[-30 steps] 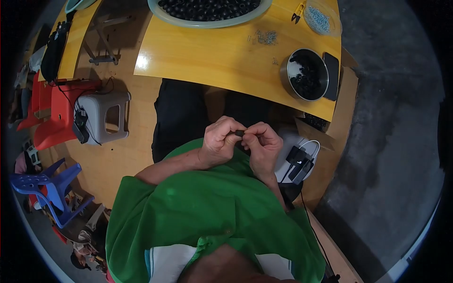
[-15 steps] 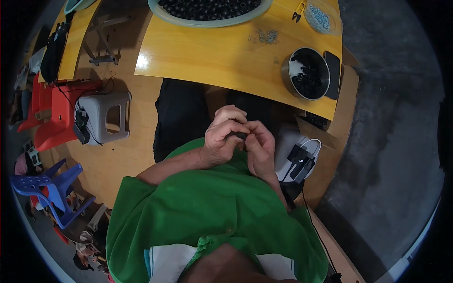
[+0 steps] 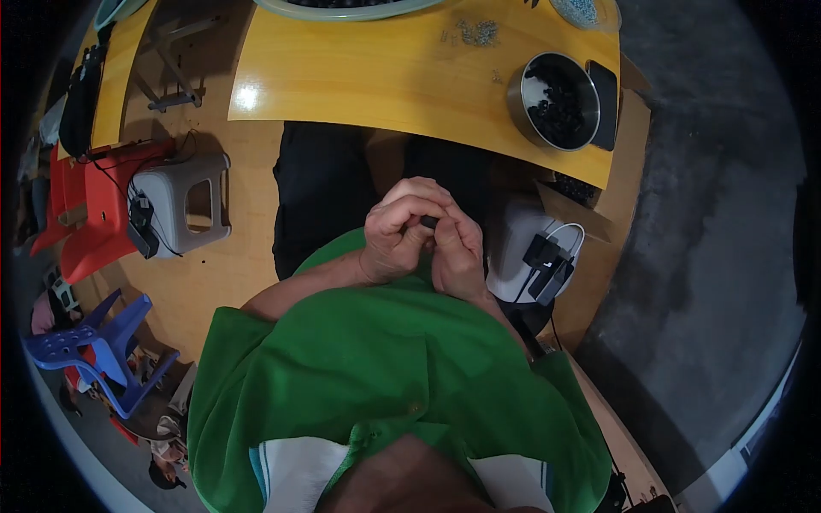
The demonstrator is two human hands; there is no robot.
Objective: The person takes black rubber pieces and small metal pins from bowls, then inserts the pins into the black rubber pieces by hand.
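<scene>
Drawn closer together than in the earlier frame, the 2 hands now overlap at the fingers, and the view has shifted so that the desk (image 3: 342, 77) sits higher, with most of the large tub (image 3: 342, 14) cut off at the top edge. Both hands are closed around 1 small dark piece (image 3: 428, 221), held in front of the green shirt (image 3: 342, 359), just short of the desk's near edge. The left hand (image 3: 393, 235) has its thumb and curled forefinger at the piece, while the right hand (image 3: 458, 255) meets it from the other side, thumb up against it. How the fingers behind are placed I can't tell; the knuckles cover them.

Over on the desk, toward the right corner, a metal bowl (image 3: 517, 111) holds a heap of black pieces (image 3: 560, 111), and a flat dark slab (image 3: 604, 103) lies beside it. Farther back there's a loose scatter of tiny clear bits (image 3: 479, 33), and a see-through dish (image 3: 609, 15) of pale blue ones near the far right. Below the desk, to the right of the hands, black adapters (image 3: 547, 265) and a white cable rest on a pale stool (image 3: 506, 256), near an open cardboard box (image 3: 629, 154).
</scene>
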